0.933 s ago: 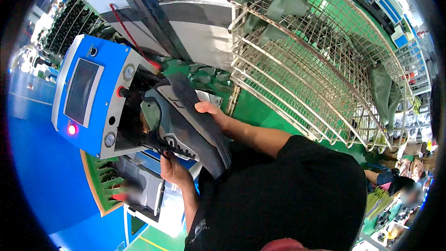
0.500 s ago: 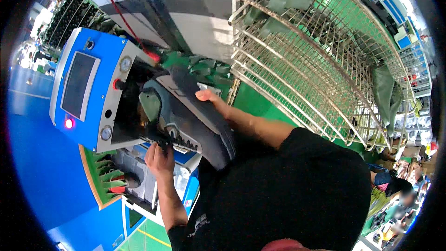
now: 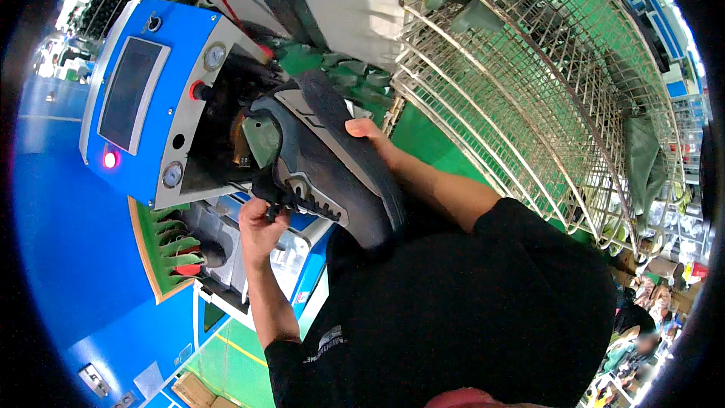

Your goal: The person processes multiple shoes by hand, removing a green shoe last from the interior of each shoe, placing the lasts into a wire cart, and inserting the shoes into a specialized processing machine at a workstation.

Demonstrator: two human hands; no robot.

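We grip a shoe, four o'clock from the machine
Left hand at seven pinches the likely soft tongue; right hand at two clamps the sole, likely stiffer, the surer hold

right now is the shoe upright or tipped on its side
Tipped on its side: the shoe has its side turned to view, sole toward the right hand, laced front toward the left hand.

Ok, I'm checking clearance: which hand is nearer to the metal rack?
Right. The right hand is on the sole side of the shoe, toward the metal rack; the left hand is on the lace side, farther from it.
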